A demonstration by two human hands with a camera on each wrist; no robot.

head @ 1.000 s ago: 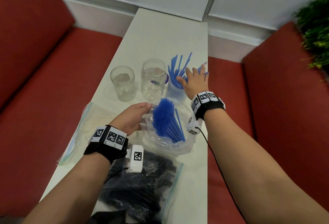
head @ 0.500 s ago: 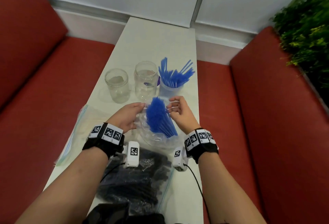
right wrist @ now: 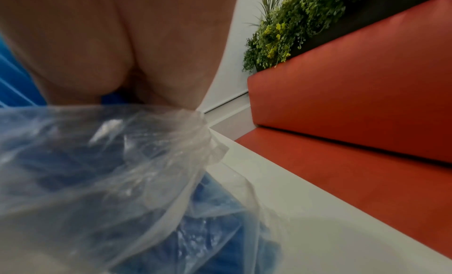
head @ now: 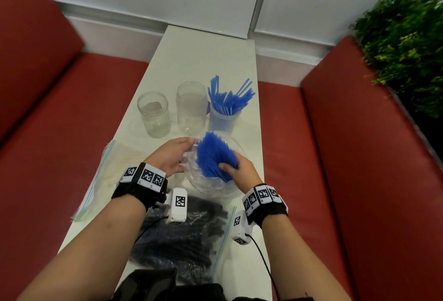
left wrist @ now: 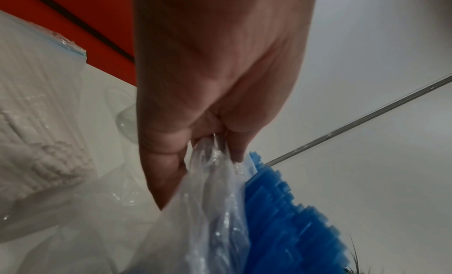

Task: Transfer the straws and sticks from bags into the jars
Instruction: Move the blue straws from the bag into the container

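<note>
Left hand (head: 171, 158) pinches the rim of the clear bag (head: 211, 185) between thumb and fingers, propping its mouth open; the left wrist view shows the plastic bunched between thumb and fingertips (left wrist: 234, 144). Right hand (head: 241, 171) is curled round the bundle of blue straws (head: 213, 154) standing in that bag, thumb on the near side, fingers wrapped behind; the right wrist view shows only palm, plastic and blue, so how tight the grip is can't be told. Straw bundle tilts away from the person, top ends fanned out above the bag mouth. Bag sits on the white table (head: 206, 61) about mid-length, toward the right edge. Just beyond it, three jars in a row across the table: right jar (head: 224, 121) near the right edge, with blue straws (head: 227, 99) standing splayed in it; middle jar (head: 191, 109) and left jar (head: 153, 114) clear, no straws or sticks visible in them. Zip bag of black sticks (head: 182, 240) lies at the near end, partly under the left wrist. Bag of white straws (head: 115, 176) lies along the left edge beside the left hand. Red bench seats (head: 60, 121) flank the table on both sides, green plant (head: 407, 37) at the far right.
</note>
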